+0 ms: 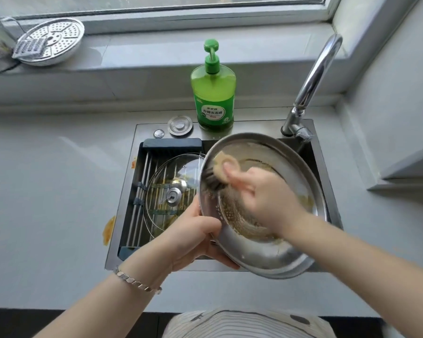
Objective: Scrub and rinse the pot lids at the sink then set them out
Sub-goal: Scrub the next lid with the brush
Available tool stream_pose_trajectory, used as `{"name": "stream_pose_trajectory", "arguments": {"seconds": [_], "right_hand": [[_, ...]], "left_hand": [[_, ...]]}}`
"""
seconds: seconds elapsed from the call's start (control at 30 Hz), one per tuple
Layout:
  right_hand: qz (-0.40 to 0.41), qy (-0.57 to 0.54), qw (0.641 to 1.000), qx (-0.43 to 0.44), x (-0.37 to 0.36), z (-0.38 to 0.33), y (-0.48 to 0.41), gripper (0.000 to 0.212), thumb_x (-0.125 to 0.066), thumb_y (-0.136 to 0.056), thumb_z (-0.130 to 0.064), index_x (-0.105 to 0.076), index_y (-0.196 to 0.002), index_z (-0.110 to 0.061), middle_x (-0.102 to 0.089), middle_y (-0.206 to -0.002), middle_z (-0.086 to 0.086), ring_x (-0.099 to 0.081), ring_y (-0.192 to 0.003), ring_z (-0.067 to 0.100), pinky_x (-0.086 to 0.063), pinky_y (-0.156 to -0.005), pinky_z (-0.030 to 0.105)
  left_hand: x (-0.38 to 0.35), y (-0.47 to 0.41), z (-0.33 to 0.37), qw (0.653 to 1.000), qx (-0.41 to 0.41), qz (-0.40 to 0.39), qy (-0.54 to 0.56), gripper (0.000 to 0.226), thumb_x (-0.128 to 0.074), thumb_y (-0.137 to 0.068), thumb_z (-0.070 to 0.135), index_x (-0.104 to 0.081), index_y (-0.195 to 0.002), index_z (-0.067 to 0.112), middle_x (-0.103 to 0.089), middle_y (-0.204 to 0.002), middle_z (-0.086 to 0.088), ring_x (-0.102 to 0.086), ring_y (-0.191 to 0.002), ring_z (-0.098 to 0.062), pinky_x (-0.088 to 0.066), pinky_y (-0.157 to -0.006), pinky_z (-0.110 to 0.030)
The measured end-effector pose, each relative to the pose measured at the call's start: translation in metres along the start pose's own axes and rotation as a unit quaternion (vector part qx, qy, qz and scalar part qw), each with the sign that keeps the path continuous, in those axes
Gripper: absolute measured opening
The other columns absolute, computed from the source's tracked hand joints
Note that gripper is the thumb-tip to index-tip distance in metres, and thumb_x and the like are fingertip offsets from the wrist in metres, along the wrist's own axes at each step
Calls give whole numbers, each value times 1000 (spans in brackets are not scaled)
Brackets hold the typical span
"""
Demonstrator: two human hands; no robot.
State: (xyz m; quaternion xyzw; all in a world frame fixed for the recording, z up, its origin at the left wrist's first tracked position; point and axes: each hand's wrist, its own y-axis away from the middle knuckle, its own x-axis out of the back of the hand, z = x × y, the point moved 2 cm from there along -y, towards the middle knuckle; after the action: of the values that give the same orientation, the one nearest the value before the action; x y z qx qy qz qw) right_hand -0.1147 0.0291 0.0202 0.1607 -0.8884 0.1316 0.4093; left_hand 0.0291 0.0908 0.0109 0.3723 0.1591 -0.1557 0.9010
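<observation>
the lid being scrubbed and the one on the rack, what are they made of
The scrubbed lid looks like stainless steel: grey, dully reflective. The lid on the rack looks like clear glass with a shiny metal knob: the rack bars show through it.

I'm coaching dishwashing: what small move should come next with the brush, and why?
Probably sweep the brush, held in the right hand, toward the right side of the steel lid: yellowish residue shows there, and the left hand grips the rim.

Head camera looks steeply down, close above the sink point(254, 126).
</observation>
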Motion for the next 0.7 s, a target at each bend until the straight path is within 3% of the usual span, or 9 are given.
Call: {"name": "stream_pose_trajectory", "arguments": {"seconds": [0.1,0.23,0.37,0.53,0.7], "right_hand": [[21,20,999,-44,9,24,-16,35,-44,-97,-21,-54,-129,-27,-58,-82,9,-53,-74,28,-42,-65,38],[-48,-24,996,74,-11,-14,29,41,-46,-87,-20,-58,-126,-24,-50,-70,7,-52,-59,31,-44,-53,39],[-115,-16,990,79,-9,-4,47,42,-48,-87,-15,-57,-127,-23,-54,-78,12,-54,-63,34,-48,-55,45],[-42,-17,995,92,-6,-7,11,42,-54,-87,-9,-57,-126,-23,-56,-76,13,-55,-63,35,-48,-58,48],[-192,-27,974,120,-9,5,56,41,-53,-88,-8,-58,-125,-23,-53,-79,6,-55,-65,29,-50,-60,41]], "left_hand": [[-3,-1,-4,1000,0,-4,6,72,-41,-68,-12,-41,-127,30,-60,-115,-20,-67,-81,-44,-54,-55,-51],[5,-4,4,999,-24,25,15,70,-40,-66,-13,-44,-127,22,-64,-97,-18,-67,-72,-39,-54,-54,-53],[16,-1,9,996,-45,65,-32,72,-44,-61,-7,-42,-125,24,-66,-98,-11,-69,-75,-35,-54,-53,-52],[8,0,2,1000,-19,20,-15,71,-37,-73,-15,-39,-134,22,-64,-106,-22,-68,-74,-42,-55,-53,-49],[31,6,19,992,-82,92,-30,81,-45,-59,-11,-39,-129,27,-64,-111,-19,-68,-81,-44,-54,-53,-57]]}}
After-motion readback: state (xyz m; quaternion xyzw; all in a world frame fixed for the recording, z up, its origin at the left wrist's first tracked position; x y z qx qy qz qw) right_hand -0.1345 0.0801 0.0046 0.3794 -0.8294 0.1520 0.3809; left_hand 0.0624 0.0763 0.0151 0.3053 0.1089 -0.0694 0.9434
